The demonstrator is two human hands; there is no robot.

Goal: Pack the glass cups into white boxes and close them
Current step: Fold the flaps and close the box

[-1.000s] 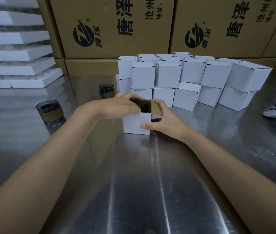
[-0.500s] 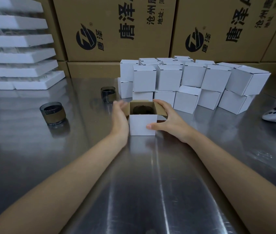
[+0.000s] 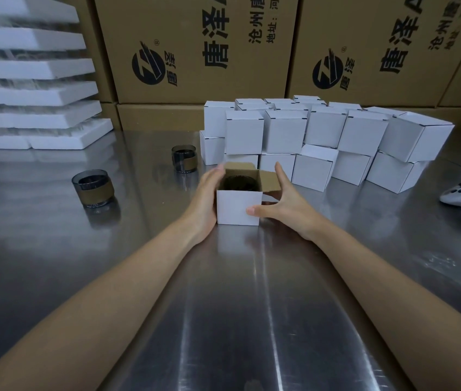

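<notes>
white box (image 3: 239, 207), brown flaps up, dark glass cup (image 3: 237, 183) sat inside, left hand (image 3: 205, 198) flat on its 9 o'clock side, right hand (image 3: 283, 204) straight-fingered at 3 o'clock, just touching

Packing warehouse, stacked printed cartons (image 3: 195, 49), steel table (image 3: 252, 306)

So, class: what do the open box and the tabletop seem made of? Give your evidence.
Open box: likely cardboard, white matte outside, since its flaps show brown inside. Tabletop: probably stainless steel, brushed; it shows streaky, blurred reflections.
</notes>
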